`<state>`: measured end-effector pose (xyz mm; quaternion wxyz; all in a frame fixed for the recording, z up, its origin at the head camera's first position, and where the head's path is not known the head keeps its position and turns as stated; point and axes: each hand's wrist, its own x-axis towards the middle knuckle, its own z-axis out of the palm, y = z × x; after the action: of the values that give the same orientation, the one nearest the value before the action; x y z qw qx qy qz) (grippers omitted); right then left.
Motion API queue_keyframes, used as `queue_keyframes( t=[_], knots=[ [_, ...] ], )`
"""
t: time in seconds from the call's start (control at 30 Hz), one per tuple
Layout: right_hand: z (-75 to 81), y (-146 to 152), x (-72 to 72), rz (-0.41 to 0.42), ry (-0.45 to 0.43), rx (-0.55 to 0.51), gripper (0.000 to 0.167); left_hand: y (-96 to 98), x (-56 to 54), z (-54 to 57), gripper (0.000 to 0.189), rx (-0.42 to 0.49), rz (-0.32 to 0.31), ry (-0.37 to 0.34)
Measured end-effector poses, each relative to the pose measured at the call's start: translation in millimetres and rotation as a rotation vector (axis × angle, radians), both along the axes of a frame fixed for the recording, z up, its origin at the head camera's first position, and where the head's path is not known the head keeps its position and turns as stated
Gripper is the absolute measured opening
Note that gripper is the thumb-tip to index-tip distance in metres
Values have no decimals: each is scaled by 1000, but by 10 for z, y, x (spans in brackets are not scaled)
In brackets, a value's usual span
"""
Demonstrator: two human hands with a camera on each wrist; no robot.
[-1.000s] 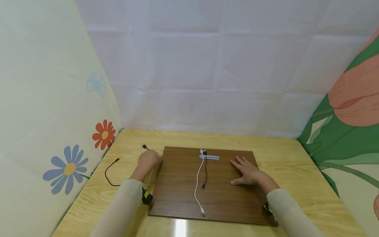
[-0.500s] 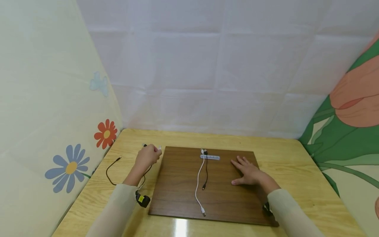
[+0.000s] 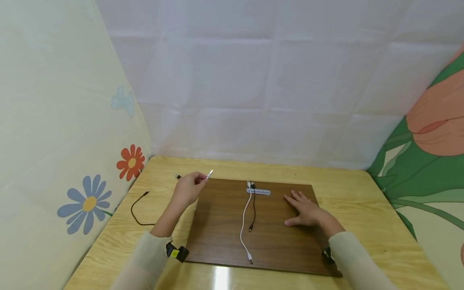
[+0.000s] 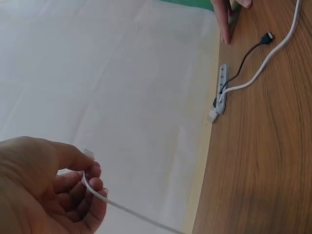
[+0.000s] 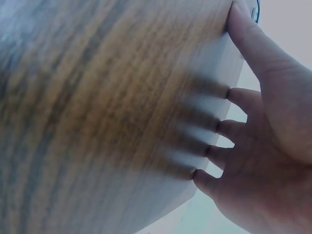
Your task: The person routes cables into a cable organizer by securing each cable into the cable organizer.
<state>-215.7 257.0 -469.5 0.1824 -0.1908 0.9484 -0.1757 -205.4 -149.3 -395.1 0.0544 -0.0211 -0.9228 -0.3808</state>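
My left hand (image 3: pixel 189 188) pinches a white USB cable (image 4: pixel 131 211) near its plug, between thumb and fingers, above the far left corner of a brown wooden board (image 3: pixel 217 225). The metal tip of the plug (image 3: pixel 210 174) points up and right in the head view. On the board's right side rests my right hand (image 3: pixel 306 211), fingers spread, fingertips touching the wood. A pale blue cable clip (image 3: pixel 262 192) with several slots sits near the board's far edge. At its left end, a second white cable (image 3: pixel 242 225) and a short black cable (image 3: pixel 254 213) run toward the near edge.
Left of the board, a black cable (image 3: pixel 135 217) lies curved on the yellow wood-grain table (image 3: pixel 348 193). A black plug (image 3: pixel 178 176) shows just behind my left hand. White cloth (image 3: pixel 224 80) hangs behind the table, with flowered cloth at both sides.
My left hand has lifted from the table left of the board and moved right and away, bringing the white cable's plug into view. The right hand stays in place.
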Motion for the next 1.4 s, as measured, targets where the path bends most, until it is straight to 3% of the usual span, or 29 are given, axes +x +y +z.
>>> queue_keyframes(
  t=[0.27, 0.53, 0.7, 0.93, 1.1, 1.23, 1.4],
  knots=[
    [-30, 4, -17, -19, -15, -4, 103, 152, 75, 18, 23, 115, -79, 106],
    [-21, -51, -38, -36, -16, -24, 102, 398, 102, -126, 21, 326, -126, 167],
    [44, -206, -20, -62, 14, -77, 82, 547, 141, -210, 26, 377, -132, 152],
    [222, -630, 11, -101, 192, -320, 50, 710, 189, -223, 23, 458, -129, 10],
    [434, -948, 80, -166, 169, -563, 39, 837, 193, -247, 23, 484, -200, -20],
    [515, -1113, 101, -210, 132, -718, 36, 921, 216, -276, 23, 499, -233, -24],
    [500, -1229, 91, -227, 135, -797, 30, 1000, 239, -286, 25, 493, -254, -40]
  ],
)
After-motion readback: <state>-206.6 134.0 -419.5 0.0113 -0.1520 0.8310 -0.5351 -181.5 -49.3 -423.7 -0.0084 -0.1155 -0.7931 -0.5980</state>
